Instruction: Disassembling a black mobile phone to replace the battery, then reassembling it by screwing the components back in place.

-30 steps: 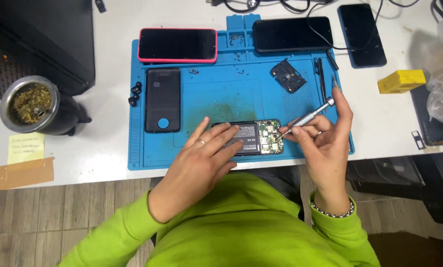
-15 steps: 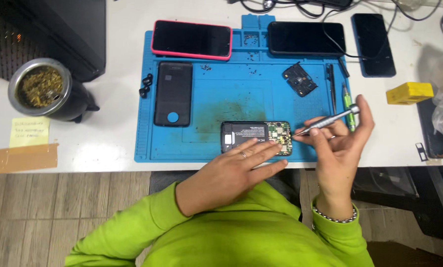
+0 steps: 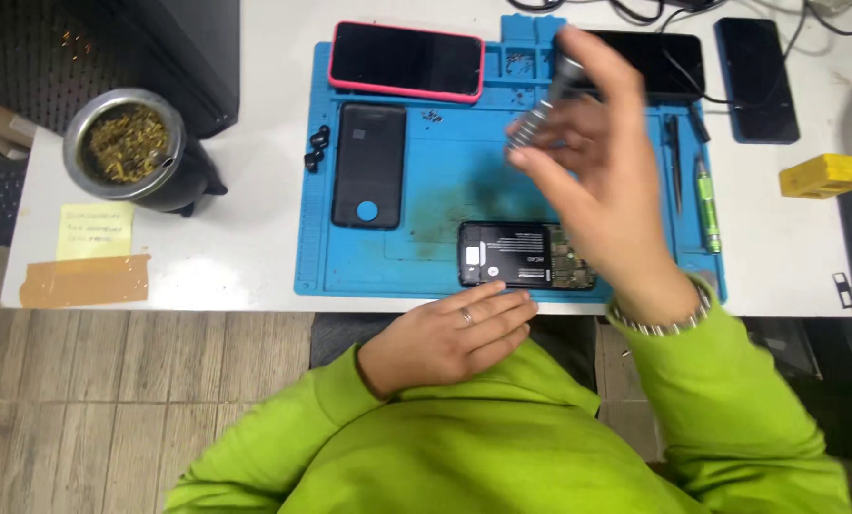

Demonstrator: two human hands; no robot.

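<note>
Two hands: I see the right hand (image 3: 597, 162) pinching a screwdriver (image 3: 540, 109) above the blue mat (image 3: 426, 190).
Left hand (image 3: 455, 333): flat, fingers loosely spread, empty, at the mat's near edge, just below the opened phone (image 3: 526, 255).

White worktable (image 3: 236, 238) over wood-plank floor (image 3: 140, 419).
Dark perforated cabinet (image 3: 93, 48) behind table's left end; planks grey-brown, running below the table's near edge. Even, soft light.

Both arms wear bright lime-green sleeves (image 3: 731, 400) of one top. The left hand (image 3: 450, 338), near the mat (image 3: 445, 181), bears a ring (image 3: 465, 318); the right wrist a beaded bracelet (image 3: 659, 319).
</note>
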